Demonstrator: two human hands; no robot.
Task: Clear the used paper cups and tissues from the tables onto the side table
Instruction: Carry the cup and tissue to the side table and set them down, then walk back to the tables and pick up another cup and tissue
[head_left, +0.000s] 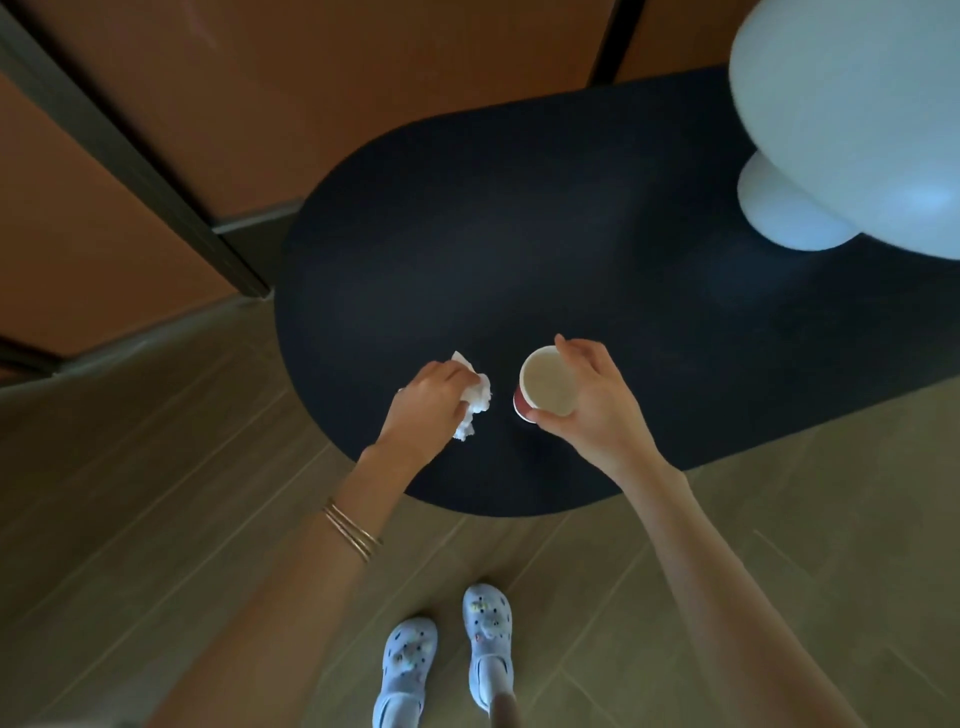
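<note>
L hand (426, 410) grips tissue (479, 397), R hand (592, 405) cup (548, 387).

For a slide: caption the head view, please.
Left hand grips crumpled tissue, right hand holds paper cup at dark oval table.

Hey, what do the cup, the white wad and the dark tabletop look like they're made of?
Cup: likely paper, red outside, pale matte inside, thin rim. Wad: tissue, soft crumpled white folds. Tabletop: matte near-black, no grain or glare visible; material unclear.
</note>
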